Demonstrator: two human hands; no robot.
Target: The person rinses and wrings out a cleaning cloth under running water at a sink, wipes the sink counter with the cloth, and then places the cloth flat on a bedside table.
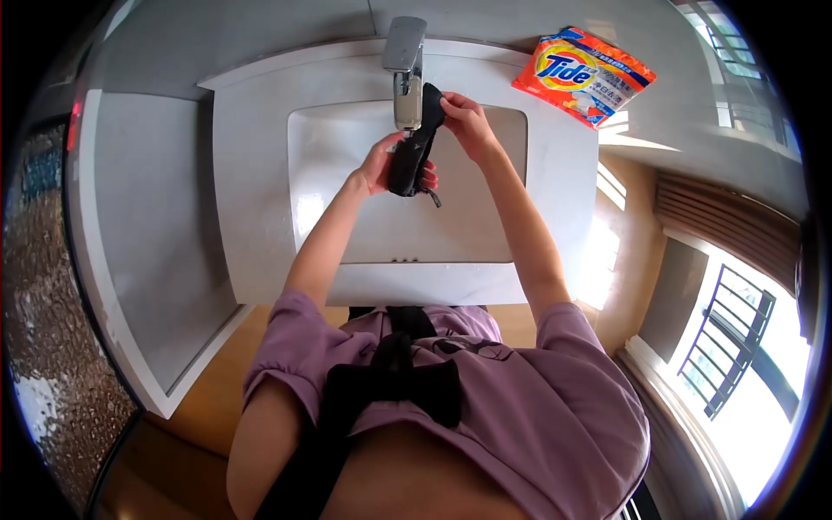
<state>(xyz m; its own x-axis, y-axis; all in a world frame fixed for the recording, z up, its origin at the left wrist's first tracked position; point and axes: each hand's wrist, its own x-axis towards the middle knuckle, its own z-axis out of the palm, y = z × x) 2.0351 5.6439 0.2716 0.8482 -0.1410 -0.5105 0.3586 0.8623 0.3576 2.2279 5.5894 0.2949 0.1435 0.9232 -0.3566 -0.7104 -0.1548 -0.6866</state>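
Bench [251, 191] holds a sink [468, 217], an orange Tide bag [585, 76] by its far right corner and a faucet [406, 52] midway along its far edge. Just beside the faucet, the left hand [379, 165] grips a black item [406, 170]; the right hand [469, 125] pinches its upper end.

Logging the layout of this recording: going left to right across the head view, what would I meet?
Rippled panel → black item → right hand → Tide packet → barred window. The left hand and faucet overlap the black item's span, so both are left out of the order.
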